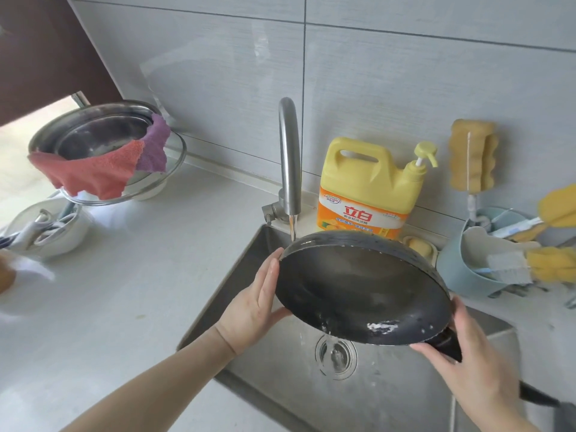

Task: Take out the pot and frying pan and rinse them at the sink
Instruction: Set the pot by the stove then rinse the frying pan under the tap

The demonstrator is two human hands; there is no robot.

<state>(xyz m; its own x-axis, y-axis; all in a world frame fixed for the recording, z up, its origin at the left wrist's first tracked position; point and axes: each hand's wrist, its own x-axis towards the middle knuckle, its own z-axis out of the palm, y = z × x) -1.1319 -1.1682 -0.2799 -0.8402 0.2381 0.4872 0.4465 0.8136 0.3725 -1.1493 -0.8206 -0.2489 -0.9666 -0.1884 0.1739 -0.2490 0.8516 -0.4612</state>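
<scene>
Head view: pale countertop [131, 291] around steel sink [389, 394], grey-tiled wall [405, 88].

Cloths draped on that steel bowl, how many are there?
2: a red cloth over the steel bowl's front rim, a purple cloth on its right rim. More may be hidden.

Bright, even daylight; strongest source at far left, where pale countertop [103, 275] washes out near frame edge. Soft glare patch on glossy grey wall tiles [218, 73], upper centre. Shadows faint, diffuse. Wide-angle distortion bends tile lines and tilts curved steel faucet [290, 157]. Yellow sponge brushes [551, 238] at right edge smeared, soft. Centre sharp; white highlights on wet black frying pan [364, 291].
</scene>
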